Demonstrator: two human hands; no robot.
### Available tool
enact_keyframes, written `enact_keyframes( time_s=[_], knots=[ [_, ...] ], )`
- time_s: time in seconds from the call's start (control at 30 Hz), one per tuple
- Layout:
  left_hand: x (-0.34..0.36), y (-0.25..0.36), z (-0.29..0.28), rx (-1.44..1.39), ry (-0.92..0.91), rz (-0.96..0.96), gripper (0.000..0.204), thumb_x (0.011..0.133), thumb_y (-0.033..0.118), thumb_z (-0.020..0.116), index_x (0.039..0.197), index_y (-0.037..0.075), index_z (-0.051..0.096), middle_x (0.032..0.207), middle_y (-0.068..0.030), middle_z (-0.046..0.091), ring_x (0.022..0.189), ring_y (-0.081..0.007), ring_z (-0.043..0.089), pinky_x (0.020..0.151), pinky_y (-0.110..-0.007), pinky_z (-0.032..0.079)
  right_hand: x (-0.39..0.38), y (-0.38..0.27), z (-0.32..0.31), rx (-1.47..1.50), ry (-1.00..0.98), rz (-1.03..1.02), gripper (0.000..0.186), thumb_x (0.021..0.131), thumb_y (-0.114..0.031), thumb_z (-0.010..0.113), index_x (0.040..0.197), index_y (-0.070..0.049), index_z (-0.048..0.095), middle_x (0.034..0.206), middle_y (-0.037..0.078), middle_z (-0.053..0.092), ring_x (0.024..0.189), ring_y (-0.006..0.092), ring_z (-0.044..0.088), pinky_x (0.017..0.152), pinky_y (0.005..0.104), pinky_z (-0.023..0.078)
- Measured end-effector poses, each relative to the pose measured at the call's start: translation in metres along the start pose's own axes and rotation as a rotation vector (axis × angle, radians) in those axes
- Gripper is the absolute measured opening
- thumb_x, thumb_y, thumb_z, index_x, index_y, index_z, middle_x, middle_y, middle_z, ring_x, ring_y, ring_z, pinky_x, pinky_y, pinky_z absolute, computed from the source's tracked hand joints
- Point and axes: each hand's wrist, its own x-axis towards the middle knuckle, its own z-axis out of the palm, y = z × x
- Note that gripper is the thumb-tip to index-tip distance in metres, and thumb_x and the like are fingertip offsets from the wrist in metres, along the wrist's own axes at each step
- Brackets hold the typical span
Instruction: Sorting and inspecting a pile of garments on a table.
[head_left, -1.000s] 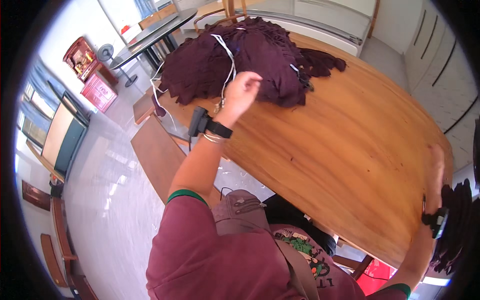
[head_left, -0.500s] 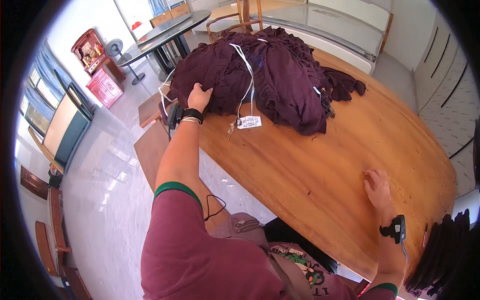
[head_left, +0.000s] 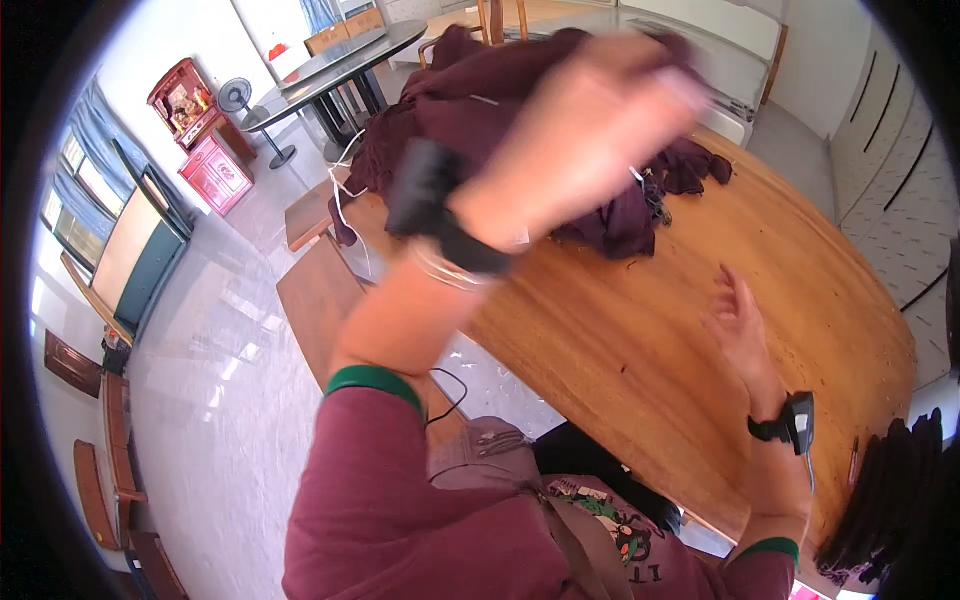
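A heap of dark maroon ruffled cloth (head_left: 440, 120) lies at the far side of the wooden table (head_left: 600, 330). My left hand (head_left: 610, 115) is raised over the heap, smeared by motion. Cloth runs up to its fingers and shows beyond them, so it seems closed on a maroon garment. White cord (head_left: 342, 190) hangs at the heap's left end. My left hand and forearm hide the middle of the heap. To the right, my right hand (head_left: 738, 325) is held just above the table, its fingers apart and nothing in them.
A stack of dark folded cloth (head_left: 890, 500) stands at the lower right, with a thin pen-like stick (head_left: 853, 462) beside it. Wooden benches (head_left: 315, 300) stand along the table's left side. Farther off are a dark table (head_left: 345, 60) and a standing fan (head_left: 236, 97).
My left hand has swung up and to the right from the heap's left front, drawing cloth upward. My right hand has lifted slightly, its fingers now raised. The white tag on the cord is hidden.
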Motion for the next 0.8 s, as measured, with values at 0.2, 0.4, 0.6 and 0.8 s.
enact_keyframes(
  time_s=[0.2,0.4,0.6,0.8],
  knots=[
    [-0.080,0.089,0.197,-0.596,-0.408,0.261,0.026,0.078,0.018,0.066,0.088,0.001,0.048,0.076,-0.0171,0.052,0.074,-0.0376,0.054,0.065,-0.045,0.041,0.015,-0.137,0.042,0.830,0.070,0.197,0.031,0.094,-0.024,0.052,0.115,-0.001,0.054,0.104,0.011,0.063,0.085,0.0188,0.064,0.075,0.0276,0.052],
    [-0.108,0.065,0.148,-0.386,-0.296,0.183,0.040,0.076,0.021,0.068,0.106,0.002,0.051,0.107,-0.0189,0.053,0.103,-0.0371,0.051,0.087,-0.044,0.042,0.068,-0.049,-0.018,1.295,-0.029,0.039,0.038,0.098,-0.027,0.043,0.119,0.004,0.051,0.111,0.018,0.062,0.101,0.0283,0.062,0.088,0.0357,0.051],
    [-0.131,-0.066,0.057,0.646,0.171,-0.214,0.092,0.057,0.014,0.081,0.134,0.003,0.033,0.137,-0.0288,0.029,0.125,-0.0453,0.032,0.104,-0.048,0.031,0.042,-0.081,-0.093,1.236,0.130,-0.170,0.043,0.097,-0.026,0.044,0.121,0.009,0.048,0.121,0.020,0.056,0.113,0.0338,0.054,0.098,0.0397,0.045],
    [-0.140,-0.204,0.005,0.625,0.505,-0.766,0.095,0.063,0.009,0.074,0.140,0.002,0.019,0.136,-0.0334,0.027,0.118,-0.0536,0.037,0.099,-0.052,0.036,-0.011,-0.129,-0.108,1.186,-0.243,-0.596,0.045,0.100,-0.029,0.034,0.127,0.004,0.045,0.131,0.019,0.048,0.125,0.0324,0.042,0.109,0.0464,0.027]
  ],
)
